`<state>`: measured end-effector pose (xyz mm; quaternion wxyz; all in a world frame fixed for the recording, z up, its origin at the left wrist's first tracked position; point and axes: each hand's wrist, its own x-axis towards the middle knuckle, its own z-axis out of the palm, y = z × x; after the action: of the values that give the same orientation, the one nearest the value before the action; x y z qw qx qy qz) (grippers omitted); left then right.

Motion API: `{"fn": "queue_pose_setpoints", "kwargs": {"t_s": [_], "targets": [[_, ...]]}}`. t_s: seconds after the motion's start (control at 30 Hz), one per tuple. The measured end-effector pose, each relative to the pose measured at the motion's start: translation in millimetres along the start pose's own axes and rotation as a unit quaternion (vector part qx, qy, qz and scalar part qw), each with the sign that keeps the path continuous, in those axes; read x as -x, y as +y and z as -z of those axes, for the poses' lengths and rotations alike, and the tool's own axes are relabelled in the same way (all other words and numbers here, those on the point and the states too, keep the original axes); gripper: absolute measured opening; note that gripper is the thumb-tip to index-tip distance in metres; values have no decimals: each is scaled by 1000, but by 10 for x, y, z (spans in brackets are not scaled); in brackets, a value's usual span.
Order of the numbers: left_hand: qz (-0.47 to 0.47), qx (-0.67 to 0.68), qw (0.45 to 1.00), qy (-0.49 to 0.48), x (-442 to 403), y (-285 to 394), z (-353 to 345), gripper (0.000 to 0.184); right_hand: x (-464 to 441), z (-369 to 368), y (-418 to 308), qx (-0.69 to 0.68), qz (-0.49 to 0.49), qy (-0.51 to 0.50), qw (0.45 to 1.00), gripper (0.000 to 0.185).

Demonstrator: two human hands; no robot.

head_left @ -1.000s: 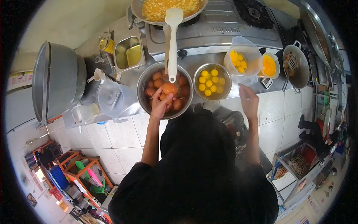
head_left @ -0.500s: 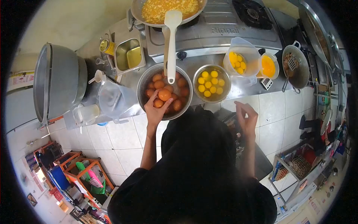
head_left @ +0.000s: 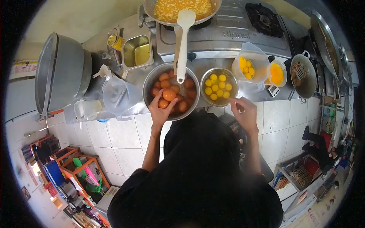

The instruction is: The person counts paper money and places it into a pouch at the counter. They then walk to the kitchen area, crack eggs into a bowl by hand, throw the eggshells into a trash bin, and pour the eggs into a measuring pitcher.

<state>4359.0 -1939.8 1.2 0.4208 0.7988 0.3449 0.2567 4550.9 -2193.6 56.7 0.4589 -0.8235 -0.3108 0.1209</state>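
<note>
My left hand is closed around a brown egg over a metal bowl of whole brown eggs. To the right stands a smaller metal bowl holding several egg yolks in clear liquid. At that bowl's lower right rim is my right hand, its thumb and forefinger bent together in a pinch. Whatever those fingertips may hold is too small to make out. A white spatula reaches from the stove edge over the egg bowl.
A pan of egg mixture sits on the stove. Right of the yolk bowl are a plastic jug with yolks, a container of orange liquid, a small timer and a wok. Left are a sink and a clear jug.
My right hand has moved left and up to the yolk bowl's rim. The egg stays in my left hand. The whole view has shifted slightly.
</note>
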Motion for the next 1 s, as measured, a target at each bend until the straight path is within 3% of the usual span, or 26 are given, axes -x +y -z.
{"fn": "queue_pose_setpoints", "kwargs": {"t_s": [0.07,0.23,0.37,0.43,0.47,0.53,0.57,0.6,0.67,0.7,0.73,0.8,0.9,0.97,1.0], "targets": [[3,15,1000,1,-3,8,5,58,-48,1,-54,6,12,15,1000,16],[21,31,999,5,-3,-9,-4,59,-150,-34,-101,13,93,-120,988,17],[28,1,999,-16,-35,-20,18,59,-224,-191,-180,-17,92,-73,993,15],[36,-22,999,-29,-74,-25,-1,60,-186,-180,-62,2,-9,11,1000,18],[28,-44,997,-51,-97,-18,-26,60,-150,-126,53,2,-8,14,1000,18],[19,-61,995,-70,-149,-2,-74,61,-41,-5,382,82,-223,-102,966,39],[37,-61,993,-94,-179,1,-92,62,25,-70,509,80,-271,-86,955,57],[56,-60,990,-118,-209,1,-112,63,49,-167,631,83,-270,-86,955,57],[73,-48,988,-125,-242,-130,-217,64,17,-367,758,-230,-418,-21,879,65],[92,-41,986,-130,-246,-219,-246,65,19,-457,897,-327,-396,-56,856,70],[98,-45,987,-123,-257,-254,-255,65,80,-609,1147,-328,-396,-66,855,70],[87,17,987,-134,-301,-296,-286,68,186,-926,1573,-340,-294,-35,892,58],[80,64,987,-123,-303,-547,-369,69,290,-908,1565,-340,-334,-20,879,51],[76,72,988,-110,-300,-523,-362,68,369,-727,1332,-202,-335,-82,917,50],[182,161,959,-142,-330,-364,-284,69,402,-634,1201,-133,-331,-113,927,49]]}}
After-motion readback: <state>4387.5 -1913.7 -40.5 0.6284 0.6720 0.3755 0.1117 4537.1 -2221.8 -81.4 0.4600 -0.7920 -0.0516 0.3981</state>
